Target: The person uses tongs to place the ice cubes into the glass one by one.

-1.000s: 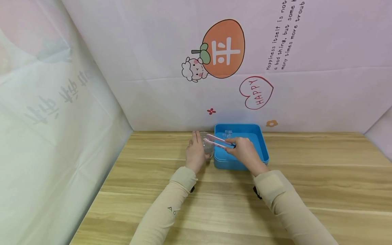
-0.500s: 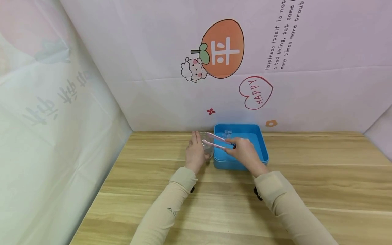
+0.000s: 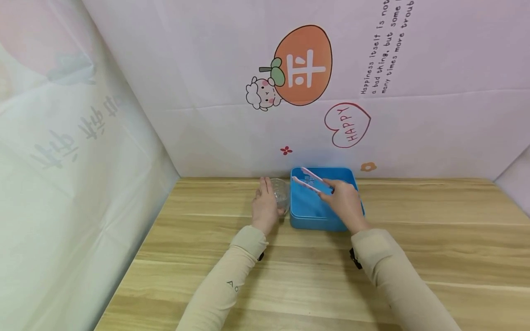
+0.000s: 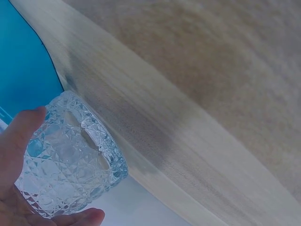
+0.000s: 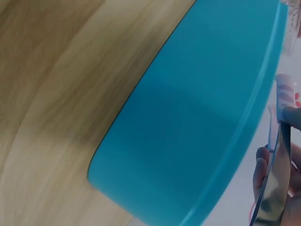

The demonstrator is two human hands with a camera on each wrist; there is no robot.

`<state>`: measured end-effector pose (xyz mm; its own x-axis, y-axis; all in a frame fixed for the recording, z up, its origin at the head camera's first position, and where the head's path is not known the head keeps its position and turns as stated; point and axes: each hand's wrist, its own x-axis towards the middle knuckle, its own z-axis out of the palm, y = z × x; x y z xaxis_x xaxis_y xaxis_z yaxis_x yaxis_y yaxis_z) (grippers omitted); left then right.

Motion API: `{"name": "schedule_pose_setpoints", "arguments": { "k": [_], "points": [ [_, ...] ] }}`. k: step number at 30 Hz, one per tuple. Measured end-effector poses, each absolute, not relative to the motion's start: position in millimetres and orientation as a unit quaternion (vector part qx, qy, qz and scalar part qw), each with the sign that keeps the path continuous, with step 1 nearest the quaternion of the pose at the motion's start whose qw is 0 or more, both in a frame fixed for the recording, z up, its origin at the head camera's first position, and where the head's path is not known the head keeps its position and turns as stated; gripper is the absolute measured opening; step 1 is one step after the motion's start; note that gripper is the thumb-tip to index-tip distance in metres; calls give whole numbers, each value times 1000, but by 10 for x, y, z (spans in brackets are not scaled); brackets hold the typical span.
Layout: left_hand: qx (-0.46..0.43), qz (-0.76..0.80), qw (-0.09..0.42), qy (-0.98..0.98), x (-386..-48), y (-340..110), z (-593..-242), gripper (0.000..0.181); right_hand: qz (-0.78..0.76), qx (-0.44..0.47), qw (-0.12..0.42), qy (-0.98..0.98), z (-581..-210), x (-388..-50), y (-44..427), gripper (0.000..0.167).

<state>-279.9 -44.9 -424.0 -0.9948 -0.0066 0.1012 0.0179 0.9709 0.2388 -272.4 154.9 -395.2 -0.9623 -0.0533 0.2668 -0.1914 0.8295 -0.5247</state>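
In the head view my left hand [image 3: 264, 207] holds a clear patterned glass bowl [image 3: 282, 195] beside the blue box [image 3: 319, 224]. Thumb and fingers are spread round the cut-glass wall in the left wrist view, where the bowl [image 4: 70, 162] looks tilted by the camera angle. Above the box, my right hand [image 3: 344, 202] grips tongs [image 3: 307, 185] with pink tips and a metal body, their arms apart. Small clear cubes [image 3: 308, 179] lie in the far left part of the box, partly behind the tongs. I cannot tell whether the tips touch them.
A wooden table [image 3: 298, 285] carries the box and bowl. Right behind them rises a printed white cloth backdrop [image 3: 223, 138], and another cloth wall [image 3: 83, 184] stands at the left. The box's side [image 5: 174, 122] fills much of the right wrist view.
My right hand has moved right with the tongs, whose tips have gone from over the bowl to above the cubes in the box. My left hand stays at the bowl.
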Motion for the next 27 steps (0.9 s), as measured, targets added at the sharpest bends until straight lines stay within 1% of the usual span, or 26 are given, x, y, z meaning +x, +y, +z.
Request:
{"name": "schedule_pose_setpoints", "arguments": {
  "k": [7,16,23,27],
  "points": [
    [-3,-120,50,-992,-2794,-444,-4225,107,262,24,89,-961,-4025,-2835,1601,46],
    [-3,-108,54,-993,-2776,-430,-4217,108,233,7,65,-970,-4134,-2873,1611,45],
    [1,-115,43,-992,-2783,-420,-4211,108,236,-6,28,-971,-4186,-2910,1613,46],
    [3,-121,46,-992,-2784,-430,-4220,108,236,1,10,-972,-4191,-2926,1584,43]
  ]
}}
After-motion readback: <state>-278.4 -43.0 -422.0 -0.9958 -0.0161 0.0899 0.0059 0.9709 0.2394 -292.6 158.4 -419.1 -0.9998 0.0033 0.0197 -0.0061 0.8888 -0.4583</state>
